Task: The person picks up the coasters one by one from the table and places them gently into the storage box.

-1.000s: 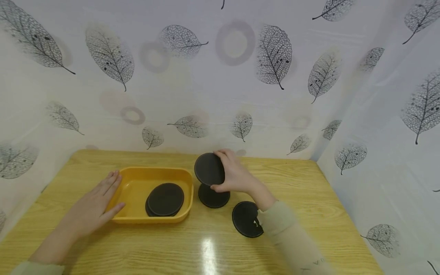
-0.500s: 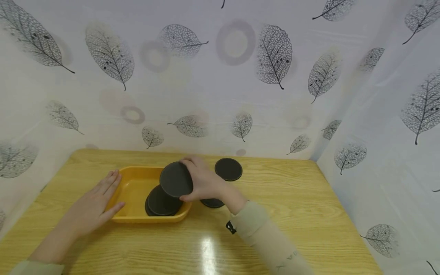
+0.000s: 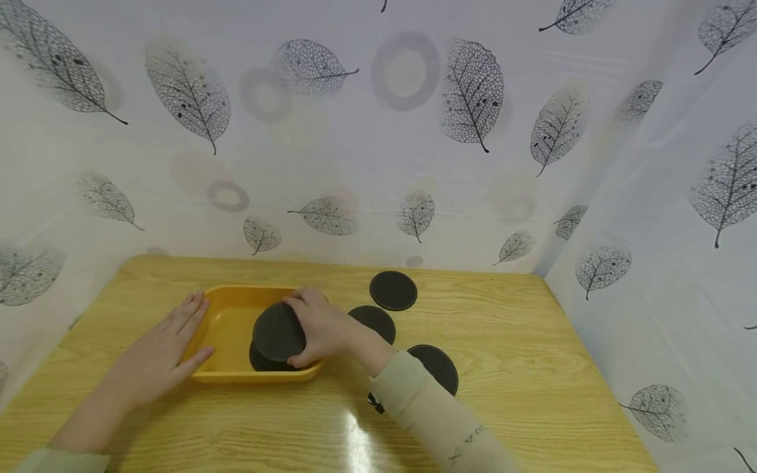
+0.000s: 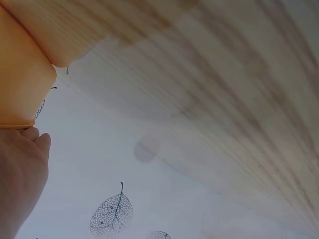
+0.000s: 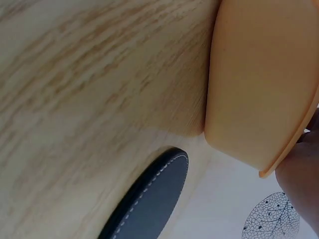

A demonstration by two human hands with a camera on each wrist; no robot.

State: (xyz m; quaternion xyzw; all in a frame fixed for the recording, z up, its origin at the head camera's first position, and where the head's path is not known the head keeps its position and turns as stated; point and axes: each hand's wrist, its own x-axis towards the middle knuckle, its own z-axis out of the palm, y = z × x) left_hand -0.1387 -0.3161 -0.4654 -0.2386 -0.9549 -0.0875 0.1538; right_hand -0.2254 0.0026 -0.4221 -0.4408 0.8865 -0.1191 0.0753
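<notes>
My right hand [image 3: 324, 330] grips a black round coaster [image 3: 279, 332] by its edge, thumb on the near side and fingers on the far side. Held low inside the yellow-orange tray [image 3: 227, 338], the coaster covers most of the dark coasters [image 3: 257, 361] lying there. My left hand [image 3: 156, 355] rests along the tray's left rim with its fingers straight. In the left wrist view, the fingertips of the left hand [image 4: 22, 174] touch the tray's rim. The right wrist view shows the tray's outer wall [image 5: 259, 84] and part of the right hand [image 5: 301, 181].
Right of the tray, a far coaster [image 3: 393, 290], a middle coaster [image 3: 377, 322] and a near coaster [image 3: 439, 368] lie on the wooden table [image 3: 520, 368]. White stitching edges a coaster [image 5: 157, 199] in the right wrist view. A leaf-patterned curtain [image 3: 367, 151] stands behind.
My right hand has carried the coaster leftward from the table and down into the tray, over the coasters there. The left hand has stayed on the tray's left rim.
</notes>
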